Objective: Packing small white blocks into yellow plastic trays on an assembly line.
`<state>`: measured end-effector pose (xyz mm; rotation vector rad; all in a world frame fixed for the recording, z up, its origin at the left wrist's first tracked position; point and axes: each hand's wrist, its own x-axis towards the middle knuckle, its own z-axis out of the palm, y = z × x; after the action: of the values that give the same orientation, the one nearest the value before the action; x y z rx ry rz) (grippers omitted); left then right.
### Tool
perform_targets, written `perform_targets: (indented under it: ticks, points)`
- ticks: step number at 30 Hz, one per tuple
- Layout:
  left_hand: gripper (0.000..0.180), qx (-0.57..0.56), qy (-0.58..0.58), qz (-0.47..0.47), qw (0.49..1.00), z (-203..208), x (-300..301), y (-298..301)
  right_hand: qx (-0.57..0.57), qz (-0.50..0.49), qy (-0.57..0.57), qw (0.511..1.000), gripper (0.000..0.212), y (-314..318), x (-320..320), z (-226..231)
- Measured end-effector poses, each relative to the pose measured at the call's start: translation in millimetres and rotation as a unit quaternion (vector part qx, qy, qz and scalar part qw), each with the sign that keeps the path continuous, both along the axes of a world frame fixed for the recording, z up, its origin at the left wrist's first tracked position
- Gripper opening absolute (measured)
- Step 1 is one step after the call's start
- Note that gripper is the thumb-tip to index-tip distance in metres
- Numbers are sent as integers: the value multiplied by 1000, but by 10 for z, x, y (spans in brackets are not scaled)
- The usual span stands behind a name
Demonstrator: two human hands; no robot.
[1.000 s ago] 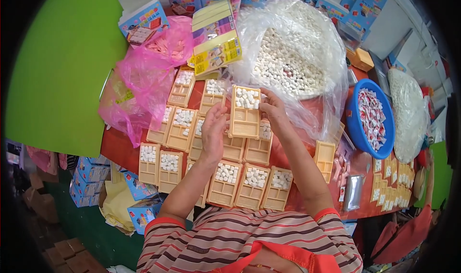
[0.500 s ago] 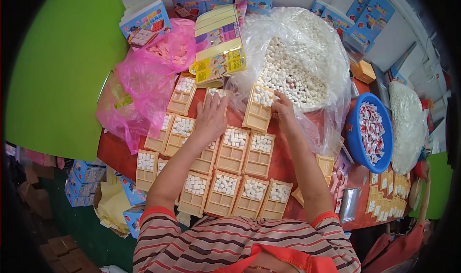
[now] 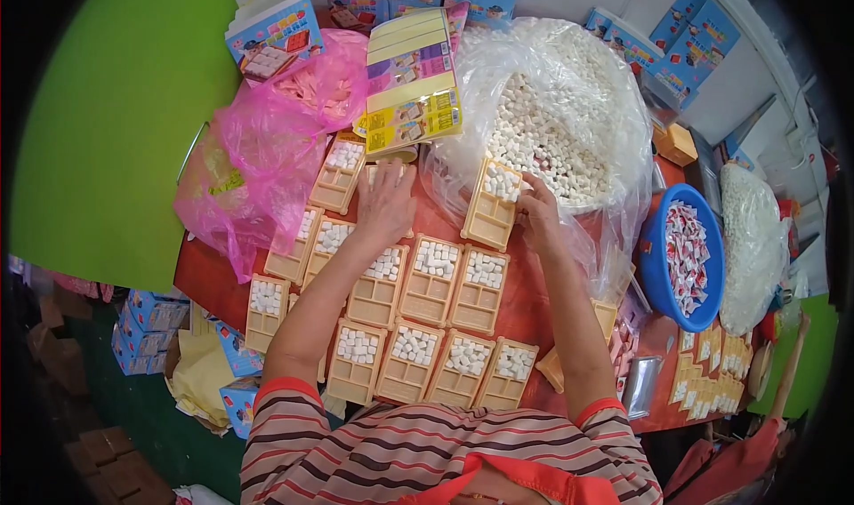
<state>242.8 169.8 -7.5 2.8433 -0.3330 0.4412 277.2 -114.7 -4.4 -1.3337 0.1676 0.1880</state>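
My right hand point(image 3: 539, 212) grips the right edge of a tan compartment tray point(image 3: 487, 223), which lies tilted beside the large clear bag of white pieces point(image 3: 525, 118). Small white marshmallow-like pieces point(image 3: 503, 183) fill the tray's far compartment; its other compartments are bare. My left hand point(image 3: 385, 203) rests with fingers stretched over another tan tray point(image 3: 409, 169), mostly hidden beneath it. Nearer me stand rows of similar trays, such as one tray point(image 3: 425, 299), each with white pieces in its far compartment.
A pink plastic bag point(image 3: 267, 140) sits left, beside printed yellow-purple card sheets point(image 3: 414, 87). On the right are a blue basin point(image 3: 656, 247) of small wrapped packets and a cluster of filled trays point(image 3: 712, 372). Blue printed boxes point(image 3: 272, 38) stand along the back. Another person's arm point(image 3: 790, 372) shows far right.
The view has shifted slightly. The tray in my right hand has moved a little right and tilted further. My left hand has slid slightly left over its tray.
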Motion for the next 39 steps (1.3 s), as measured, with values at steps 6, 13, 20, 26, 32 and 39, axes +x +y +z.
perform_targets:
  ticks: [6,13,20,26,32,39]
  points:
    - [47,-146,138,-116,973,307,165,-203,-12,32,-20,999,60,-26,-164,185]
    - [57,-301,320,-257,861,404,953,-269,-52,121,-22,991,62,84,-483,273]
    - [66,-342,449,-283,776,819,1035,-837,-97,224,-13,970,62,308,-551,211]
    - [48,-265,360,-323,834,1057,998,-755,-76,221,-15,972,63,303,-537,177]
    - [38,106,242,-114,958,901,806,-352,-73,214,-22,974,62,169,-586,196]
    - [40,-115,460,-204,856,586,1130,-594,-89,210,-25,973,60,199,-588,198]
